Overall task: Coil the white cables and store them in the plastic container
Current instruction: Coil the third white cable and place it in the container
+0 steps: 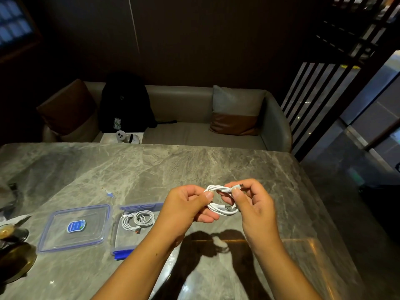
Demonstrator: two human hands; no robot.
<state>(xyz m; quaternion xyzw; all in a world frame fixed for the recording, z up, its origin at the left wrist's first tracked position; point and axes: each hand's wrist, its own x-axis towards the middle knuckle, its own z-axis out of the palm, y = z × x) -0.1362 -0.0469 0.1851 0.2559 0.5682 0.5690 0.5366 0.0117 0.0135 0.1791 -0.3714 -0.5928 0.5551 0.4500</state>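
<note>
A white cable (220, 207) wound into a small coil hangs above the marble table between both hands. My left hand (187, 204) pinches the coil's left side. My right hand (252, 200) pinches its right side, with the cable's plug end sticking out near the fingertips. To the left on the table stands the clear plastic container (121, 239) with blue clips. Another coiled white cable (138, 219) lies inside it. My left forearm covers the container's right part.
The container's clear lid (75, 228) with a blue label lies flat left of the container. A small blue-white item (110, 194) lies behind it. Dark dishes (13, 245) sit at the table's left edge. A sofa with a black backpack (125, 102) stands beyond the table.
</note>
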